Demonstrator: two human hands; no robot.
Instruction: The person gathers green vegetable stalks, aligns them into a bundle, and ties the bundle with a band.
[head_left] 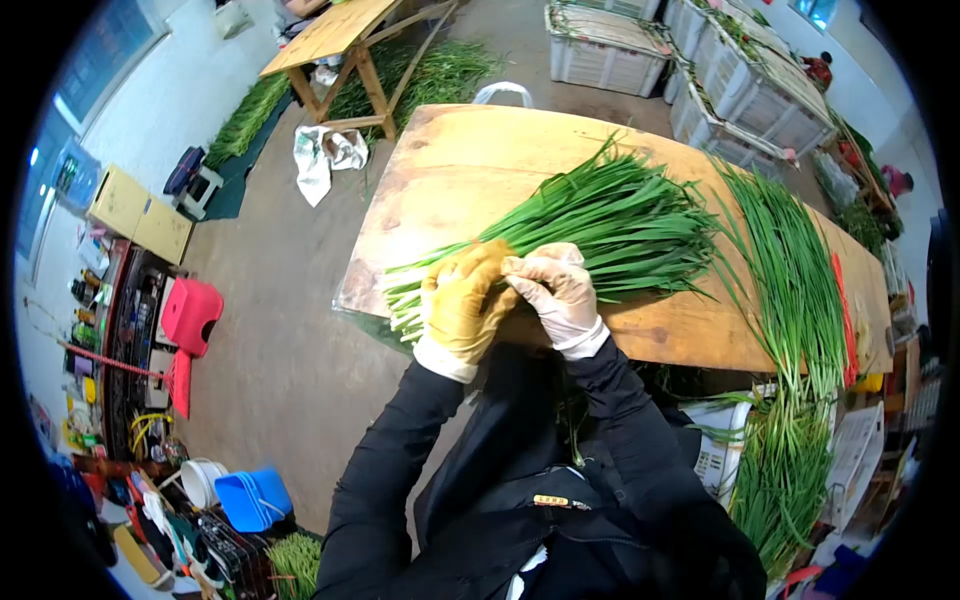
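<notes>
A thick bunch of garlic chives (610, 220) lies across the wooden table, pale cut ends to the left and green leaf tips to the right. My left hand (466, 300), in a yellow-stained glove, is closed round the bunch near its pale ends. Beside it, my right hand (558, 290) in a whitish glove has its thumb and fingers pinched together against the near side of the bunch. Whatever sits in that pinch is too small to make out. A second pile of chives (795, 270) hangs over the table's right part.
The wooden tabletop (470, 150) carries a red strip (846, 320) at right. Below that end stands a white crate (720, 450) under loose chives. White foam boxes (610, 60) are stacked behind. At left are a pink stool (192, 315) and a blue bucket (250, 500).
</notes>
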